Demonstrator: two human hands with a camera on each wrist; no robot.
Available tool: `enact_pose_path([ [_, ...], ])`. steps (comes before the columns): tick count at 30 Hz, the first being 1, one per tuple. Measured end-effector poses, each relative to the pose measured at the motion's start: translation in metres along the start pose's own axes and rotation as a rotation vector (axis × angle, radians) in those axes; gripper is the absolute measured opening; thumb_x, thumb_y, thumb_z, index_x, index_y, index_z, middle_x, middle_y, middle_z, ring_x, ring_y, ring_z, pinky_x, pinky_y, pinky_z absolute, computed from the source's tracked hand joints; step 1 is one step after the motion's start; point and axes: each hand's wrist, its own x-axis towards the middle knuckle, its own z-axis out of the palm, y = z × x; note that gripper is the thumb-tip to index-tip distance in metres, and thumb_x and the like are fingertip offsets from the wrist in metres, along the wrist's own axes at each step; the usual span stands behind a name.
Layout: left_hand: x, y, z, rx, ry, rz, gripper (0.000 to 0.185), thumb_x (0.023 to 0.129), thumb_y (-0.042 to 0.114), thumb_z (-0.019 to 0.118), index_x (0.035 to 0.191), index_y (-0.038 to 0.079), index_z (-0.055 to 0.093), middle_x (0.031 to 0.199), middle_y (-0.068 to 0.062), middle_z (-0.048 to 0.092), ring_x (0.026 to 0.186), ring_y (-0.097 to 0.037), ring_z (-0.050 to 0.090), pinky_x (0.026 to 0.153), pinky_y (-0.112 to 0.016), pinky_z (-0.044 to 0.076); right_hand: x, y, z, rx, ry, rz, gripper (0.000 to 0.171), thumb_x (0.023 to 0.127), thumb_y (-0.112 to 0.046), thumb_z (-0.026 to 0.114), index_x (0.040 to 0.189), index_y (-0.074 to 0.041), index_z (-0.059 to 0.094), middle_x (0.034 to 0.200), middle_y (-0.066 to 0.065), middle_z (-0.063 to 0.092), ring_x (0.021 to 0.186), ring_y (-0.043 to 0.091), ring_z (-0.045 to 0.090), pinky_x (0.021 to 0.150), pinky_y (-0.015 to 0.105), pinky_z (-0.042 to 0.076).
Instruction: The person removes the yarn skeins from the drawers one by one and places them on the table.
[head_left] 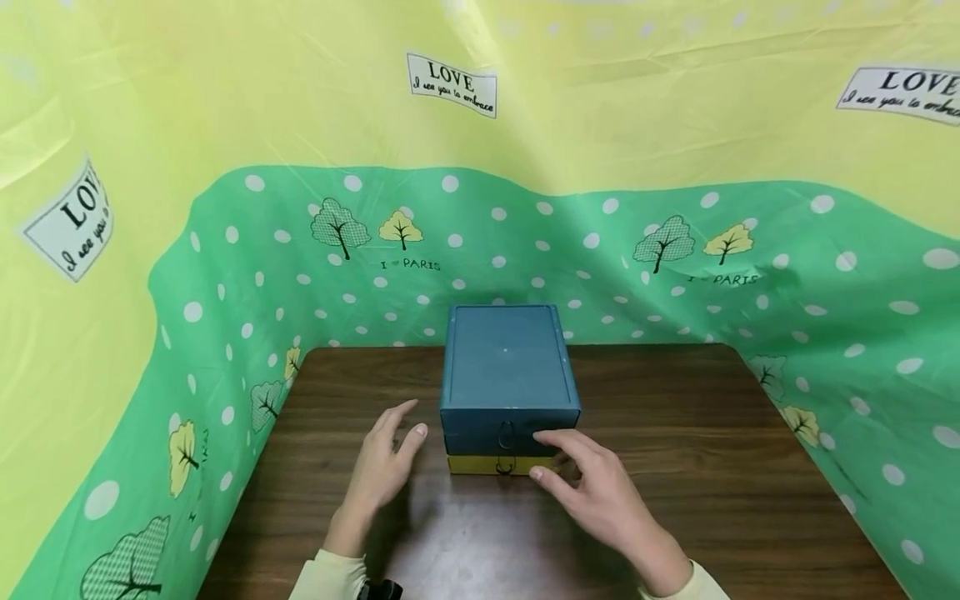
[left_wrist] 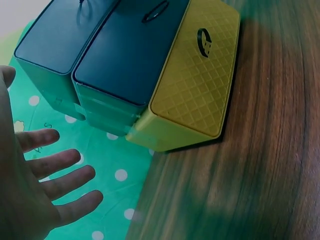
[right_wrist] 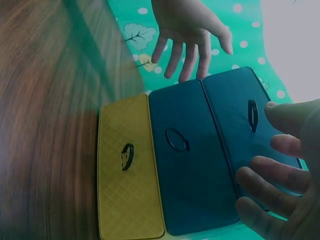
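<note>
Small drawer chest at worktop centre, yellow bottom drawer facing six o'clock for easy reach. Left hand open, hovering at nine o'clock; right hand relaxed, fingertips touching drawer fronts near ring pulls.
</note>
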Motion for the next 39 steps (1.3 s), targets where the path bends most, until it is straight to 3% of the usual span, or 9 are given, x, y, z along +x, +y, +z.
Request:
enact_pose_path([
  [7,0.004,0.006,0.004,-0.062,-0.012,0.013,0.045,0.104,0.036,0.058,0.144,0.017,0.059,0.136,-0.010,0.063,0.119,-0.032,0.064,0.091,-0.054,0.054,0.004,-0.006,0.006,0.000,-0.047,-0.021,0.045,0.092,-0.033,0.078,0.135,-0.027,0.066,0.134,-0.012,0.064,0.097,0.013,0.067,0.072,0.024,0.053],
  [16,0.015,0.021,0.008,-0.115,-0.044,0.033,0.047,0.105,0.035,0.056,0.145,0.012,0.058,0.138,-0.013,0.063,0.123,-0.032,0.062,0.095,-0.057,0.052,0.008,-0.008,0.013,0.014,-0.068,-0.037,0.046,0.093,-0.036,0.076,0.137,-0.027,0.065,0.136,-0.013,0.062,0.100,0.013,0.067,0.073,0.025,0.053],
  [21,0.023,0.030,0.013,-0.134,-0.070,0.027,0.050,0.106,0.037,0.054,0.148,0.012,0.054,0.140,-0.009,0.061,0.124,-0.029,0.062,0.097,-0.057,0.050,0.010,-0.008,0.015,0.031,-0.074,-0.040,0.044,0.095,-0.039,0.074,0.137,-0.029,0.065,0.135,-0.014,0.062,0.099,0.013,0.067,0.073,0.025,0.053],
  [31,0.035,0.044,0.020,-0.124,-0.134,-0.049,0.062,0.105,0.051,0.048,0.158,0.019,0.040,0.153,-0.009,0.050,0.134,-0.031,0.053,0.106,-0.058,0.045,0.014,-0.011,0.019,0.023,-0.071,-0.083,0.041,0.094,-0.033,0.075,0.134,-0.029,0.066,0.133,-0.012,0.063,0.099,0.014,0.068,0.077,0.032,0.057],
  [39,0.044,0.049,0.022,-0.217,-0.138,-0.142,0.059,0.102,0.043,0.055,0.154,0.018,0.043,0.147,-0.009,0.054,0.131,-0.029,0.055,0.104,-0.054,0.048,0.016,-0.010,0.023,0.022,-0.074,-0.101,0.038,0.097,-0.036,0.072,0.132,-0.023,0.069,0.132,-0.010,0.064,0.098,0.014,0.069,0.077,0.032,0.057],
])
